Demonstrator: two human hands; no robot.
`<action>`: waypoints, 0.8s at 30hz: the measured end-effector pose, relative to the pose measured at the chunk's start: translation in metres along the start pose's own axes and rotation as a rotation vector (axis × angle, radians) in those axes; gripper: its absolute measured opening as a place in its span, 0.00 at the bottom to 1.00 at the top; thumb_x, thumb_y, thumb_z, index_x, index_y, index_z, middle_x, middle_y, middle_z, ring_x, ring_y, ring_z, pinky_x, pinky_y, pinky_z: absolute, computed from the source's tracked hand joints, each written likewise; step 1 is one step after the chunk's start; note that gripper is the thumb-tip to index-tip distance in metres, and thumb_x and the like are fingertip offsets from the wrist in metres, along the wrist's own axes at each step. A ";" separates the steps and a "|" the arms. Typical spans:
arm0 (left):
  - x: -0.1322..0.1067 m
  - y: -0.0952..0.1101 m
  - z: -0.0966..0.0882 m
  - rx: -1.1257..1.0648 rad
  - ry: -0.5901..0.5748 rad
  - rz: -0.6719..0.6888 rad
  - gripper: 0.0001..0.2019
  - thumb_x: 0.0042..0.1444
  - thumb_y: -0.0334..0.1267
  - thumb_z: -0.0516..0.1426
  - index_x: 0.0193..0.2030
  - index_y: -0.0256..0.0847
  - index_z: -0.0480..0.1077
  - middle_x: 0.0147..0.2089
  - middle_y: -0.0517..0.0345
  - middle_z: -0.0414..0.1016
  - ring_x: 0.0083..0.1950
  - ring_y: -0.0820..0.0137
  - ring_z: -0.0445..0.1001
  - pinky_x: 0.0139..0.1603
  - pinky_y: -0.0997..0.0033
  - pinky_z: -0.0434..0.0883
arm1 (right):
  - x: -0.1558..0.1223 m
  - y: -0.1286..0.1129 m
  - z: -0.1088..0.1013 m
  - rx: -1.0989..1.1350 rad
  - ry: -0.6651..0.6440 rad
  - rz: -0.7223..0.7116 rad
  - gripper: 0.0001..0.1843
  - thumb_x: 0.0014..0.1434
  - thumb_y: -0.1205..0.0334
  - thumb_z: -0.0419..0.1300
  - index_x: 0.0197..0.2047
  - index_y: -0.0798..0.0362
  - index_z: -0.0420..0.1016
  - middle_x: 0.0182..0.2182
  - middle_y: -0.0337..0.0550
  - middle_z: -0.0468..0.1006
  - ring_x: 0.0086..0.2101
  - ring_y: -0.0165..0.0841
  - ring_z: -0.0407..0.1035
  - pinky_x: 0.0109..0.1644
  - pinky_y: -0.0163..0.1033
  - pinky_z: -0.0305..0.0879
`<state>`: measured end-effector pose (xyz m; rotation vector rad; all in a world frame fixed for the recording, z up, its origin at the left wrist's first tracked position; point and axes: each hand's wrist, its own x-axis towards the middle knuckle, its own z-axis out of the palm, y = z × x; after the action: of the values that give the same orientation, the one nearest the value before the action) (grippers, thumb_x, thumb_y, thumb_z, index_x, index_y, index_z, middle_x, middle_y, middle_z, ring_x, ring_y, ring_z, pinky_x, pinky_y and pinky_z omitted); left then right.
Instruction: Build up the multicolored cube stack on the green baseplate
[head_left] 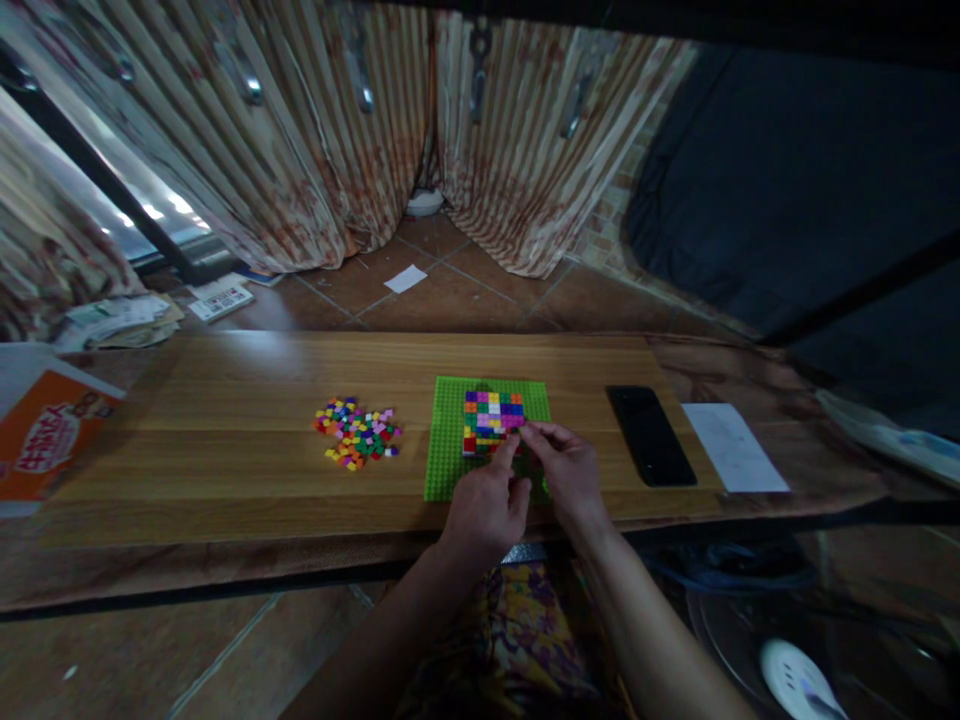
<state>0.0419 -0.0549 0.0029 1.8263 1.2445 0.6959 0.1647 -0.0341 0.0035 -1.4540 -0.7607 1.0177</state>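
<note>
Between the back and front edges of the surface (pixel 225 430), the brick assembly (pixel 493 408) is seated. By the left hand (pixel 484 510), thumb and forefinger are held apart; whether anything is clamped by the right hand (pixel 568 468) cannot be told. Light, stiff handling is expected, pinched by opposite sides.

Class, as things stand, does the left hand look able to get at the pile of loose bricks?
Probably yes: the loose bricks lie to the left of the left hand, and only the flat green baseplate and tabletop seem to lie between.
</note>
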 end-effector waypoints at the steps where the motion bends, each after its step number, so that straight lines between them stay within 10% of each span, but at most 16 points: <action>1: 0.000 0.000 0.000 -0.008 0.001 0.000 0.29 0.59 0.39 0.51 0.67 0.37 0.56 0.33 0.54 0.77 0.24 0.70 0.69 0.32 0.69 0.66 | 0.000 0.000 0.001 0.008 0.007 0.007 0.14 0.42 0.53 0.70 0.30 0.53 0.80 0.26 0.39 0.80 0.27 0.30 0.70 0.34 0.37 0.67; 24: -0.011 0.005 -0.002 0.032 -0.007 -0.028 0.27 0.58 0.38 0.51 0.64 0.34 0.59 0.34 0.54 0.78 0.26 0.70 0.71 0.30 0.70 0.65 | 0.004 0.002 0.003 0.120 0.004 0.104 0.18 0.34 0.54 0.75 0.28 0.54 0.80 0.24 0.38 0.79 0.22 0.28 0.69 0.25 0.34 0.67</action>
<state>0.0385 -0.0659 0.0084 1.8322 1.2814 0.6569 0.1637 -0.0293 0.0008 -1.4028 -0.6158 1.1205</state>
